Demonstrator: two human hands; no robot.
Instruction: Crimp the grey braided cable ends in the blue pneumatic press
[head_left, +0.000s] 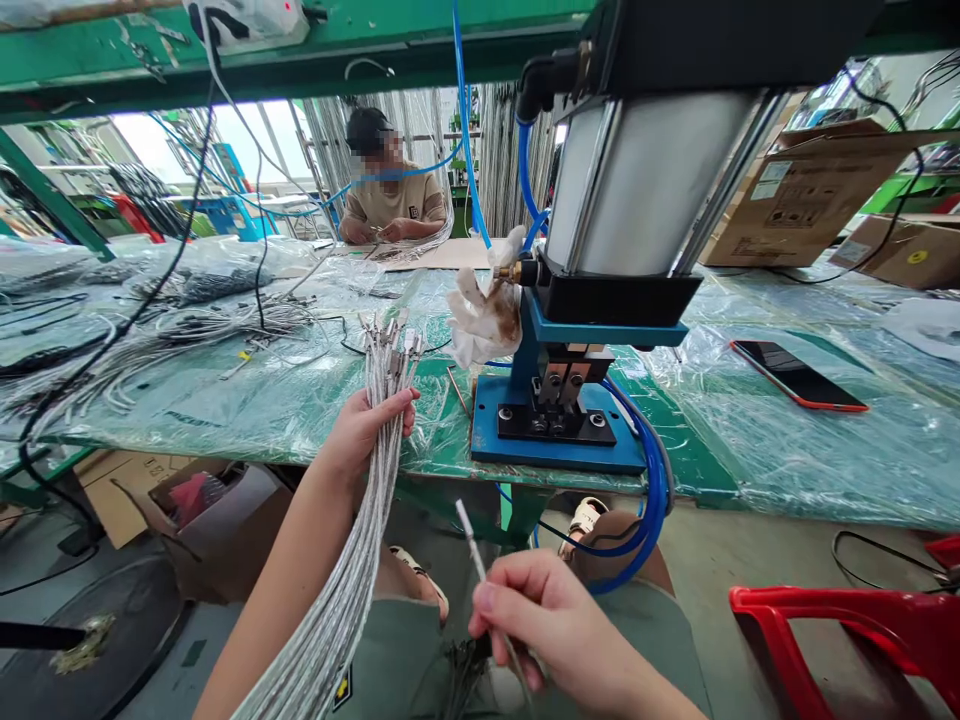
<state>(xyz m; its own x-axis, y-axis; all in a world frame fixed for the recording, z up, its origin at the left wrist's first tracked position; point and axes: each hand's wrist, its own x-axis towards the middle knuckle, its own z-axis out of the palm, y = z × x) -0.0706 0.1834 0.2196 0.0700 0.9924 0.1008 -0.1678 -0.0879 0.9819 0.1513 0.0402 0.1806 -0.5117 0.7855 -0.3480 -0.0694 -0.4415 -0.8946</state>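
My left hand (375,425) is wrapped round a thick bundle of silvery braided cables (360,560), whose metal-tipped ends stick up above the fist. The rest of the bundle hangs down across my forearm. Low in front, my right hand (536,620) pinches a single cable (474,540) between thumb and fingers, its pale tip pointing up and to the left. Just beyond my hands, at the table's front edge, stands a blue pneumatic press (559,400) with a black clamping jaw and a large silver cylinder (637,185). Neither hand touches it.
A crumpled white glove (487,315) hangs on the press's left side. Loose cables (225,325) lie on the plastic-covered table (810,470) at left; a phone (799,375) lies at right. A co-worker (394,190) sits opposite. A red stool (847,640) stands at lower right. Blue hoses (656,500) loop beside the press.
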